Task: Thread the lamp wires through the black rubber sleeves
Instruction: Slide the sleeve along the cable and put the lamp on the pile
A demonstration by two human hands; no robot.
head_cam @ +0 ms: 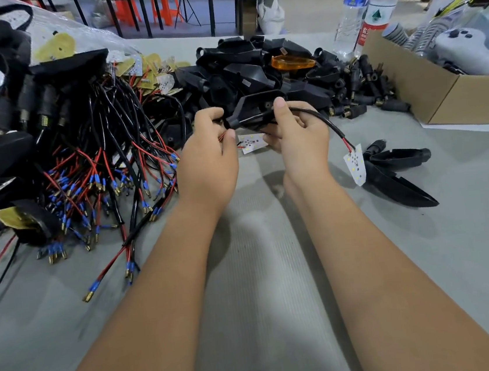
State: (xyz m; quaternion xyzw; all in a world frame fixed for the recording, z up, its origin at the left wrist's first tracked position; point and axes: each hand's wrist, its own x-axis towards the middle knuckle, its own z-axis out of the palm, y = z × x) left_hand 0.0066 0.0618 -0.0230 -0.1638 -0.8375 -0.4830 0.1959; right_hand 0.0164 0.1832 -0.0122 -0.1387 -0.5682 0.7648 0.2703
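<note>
Head view: two bare hands work a black lamp housing above a grey tabletop.

The left hand (208, 156) is curled closed, pinching thin red wires (223, 136) at the narrow neck of the matte black lamp housing (254, 112). The right hand (295, 132) grips the housing, thumb pressed on top. A black sheathed wire (322, 120) arcs from it to a white, pointed LED board (355, 165). A tangle of red and black wires with blue crimps (107, 170) lies left on the ribbed grey tabletop (262, 274); short black rubber sleeves (360, 92) are heaped beyond.
</note>
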